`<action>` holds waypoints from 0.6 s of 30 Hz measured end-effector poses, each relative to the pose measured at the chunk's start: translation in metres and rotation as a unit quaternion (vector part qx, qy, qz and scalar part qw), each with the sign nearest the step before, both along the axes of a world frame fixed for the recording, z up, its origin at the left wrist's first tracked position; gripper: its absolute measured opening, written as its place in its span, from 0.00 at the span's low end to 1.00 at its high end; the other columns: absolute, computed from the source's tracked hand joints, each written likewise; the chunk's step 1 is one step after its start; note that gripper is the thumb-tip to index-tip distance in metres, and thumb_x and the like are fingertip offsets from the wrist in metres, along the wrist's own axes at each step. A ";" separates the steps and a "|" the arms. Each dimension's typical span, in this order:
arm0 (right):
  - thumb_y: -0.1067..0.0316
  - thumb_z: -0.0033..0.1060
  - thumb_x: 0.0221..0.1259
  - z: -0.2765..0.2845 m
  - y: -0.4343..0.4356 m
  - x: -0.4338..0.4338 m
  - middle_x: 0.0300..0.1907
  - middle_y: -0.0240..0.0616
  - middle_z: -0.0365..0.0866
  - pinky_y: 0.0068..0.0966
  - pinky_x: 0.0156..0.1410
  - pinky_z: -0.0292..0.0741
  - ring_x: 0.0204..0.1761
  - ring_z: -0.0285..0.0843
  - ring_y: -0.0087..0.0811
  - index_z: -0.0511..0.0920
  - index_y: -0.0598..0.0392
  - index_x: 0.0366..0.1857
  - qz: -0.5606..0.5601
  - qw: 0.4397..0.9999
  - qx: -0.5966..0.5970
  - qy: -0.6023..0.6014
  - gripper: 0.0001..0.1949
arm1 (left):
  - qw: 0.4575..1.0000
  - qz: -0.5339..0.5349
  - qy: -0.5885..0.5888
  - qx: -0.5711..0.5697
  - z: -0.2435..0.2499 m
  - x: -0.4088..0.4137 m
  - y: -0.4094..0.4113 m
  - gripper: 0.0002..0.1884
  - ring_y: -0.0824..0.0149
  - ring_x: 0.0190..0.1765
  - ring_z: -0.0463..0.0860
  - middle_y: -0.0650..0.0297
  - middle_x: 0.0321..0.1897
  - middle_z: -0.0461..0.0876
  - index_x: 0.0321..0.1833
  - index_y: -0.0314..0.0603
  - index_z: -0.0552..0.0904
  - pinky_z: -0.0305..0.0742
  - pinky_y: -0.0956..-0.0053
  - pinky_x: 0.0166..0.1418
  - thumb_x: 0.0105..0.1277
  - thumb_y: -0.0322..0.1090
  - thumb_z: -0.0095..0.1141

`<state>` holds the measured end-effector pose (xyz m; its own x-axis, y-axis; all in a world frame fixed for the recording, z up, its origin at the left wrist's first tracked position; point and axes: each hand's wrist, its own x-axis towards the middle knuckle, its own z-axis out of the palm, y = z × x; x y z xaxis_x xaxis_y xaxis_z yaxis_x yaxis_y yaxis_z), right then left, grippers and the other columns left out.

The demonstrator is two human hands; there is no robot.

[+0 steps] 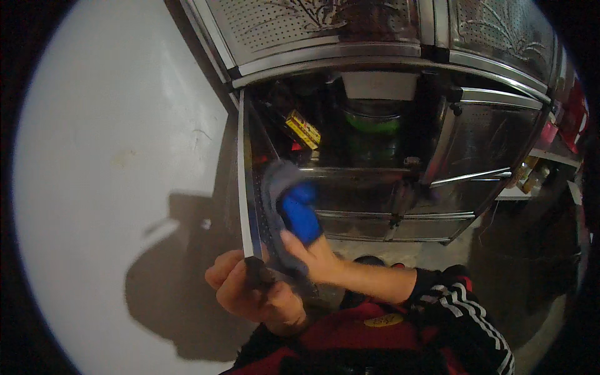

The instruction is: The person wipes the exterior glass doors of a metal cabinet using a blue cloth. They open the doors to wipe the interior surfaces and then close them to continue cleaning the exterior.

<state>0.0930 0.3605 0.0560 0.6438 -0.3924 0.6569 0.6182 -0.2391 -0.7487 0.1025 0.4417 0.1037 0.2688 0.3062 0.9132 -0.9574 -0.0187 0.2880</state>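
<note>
A metal-framed cabinet door point(244, 178) stands swung out from the cabinet, seen nearly edge-on. My left hand point(255, 293) grips its dark near corner, with the fingers wrapped around the frame. On the door's inner side, my right hand point(313, 257) holds a grey cloth point(280, 173) with a bright blue part point(300, 215). The grey cloth lies along the door panel and appears to touch it. Blur softens the blue part, and the cloth hides some of the panel behind it.
Inside the dark cabinet lie a yellow box point(303, 130), a green-lidded container point(372, 124) and a pale box point(379, 86). A second metal door point(487, 136) stands ajar on the right. Embossed upper doors point(323, 23) overhang the opening. A white wall point(117, 117) rises close on the left.
</note>
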 end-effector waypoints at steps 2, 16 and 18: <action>0.55 0.52 0.68 0.007 -0.014 0.030 0.57 0.57 0.71 0.38 0.66 0.63 0.60 0.68 0.55 0.66 0.61 0.62 -0.005 0.999 0.033 0.041 0.25 | 0.999 0.034 0.008 0.026 0.005 -0.003 0.001 0.27 0.62 0.38 0.72 0.54 0.39 0.71 0.50 0.40 0.72 0.66 0.68 0.40 0.63 0.58 0.55; 0.75 0.40 0.65 -0.053 -0.069 0.117 0.38 0.59 0.73 0.40 0.51 0.72 0.38 0.74 0.54 0.67 0.39 0.67 0.035 0.948 -0.013 0.317 0.26 | 0.990 0.083 -0.052 0.099 0.006 -0.004 -0.003 0.20 0.60 0.41 0.74 0.53 0.40 0.73 0.52 0.38 0.74 0.69 0.68 0.44 0.68 0.48 0.49; 0.74 0.42 0.65 -0.095 -0.063 0.088 0.39 0.59 0.72 0.40 0.52 0.72 0.39 0.73 0.54 0.65 0.39 0.68 0.026 0.956 -0.110 0.272 0.26 | 0.991 0.080 -0.047 0.101 0.006 -0.008 -0.005 0.20 0.60 0.41 0.74 0.53 0.41 0.73 0.53 0.37 0.73 0.69 0.69 0.44 0.68 0.47 0.49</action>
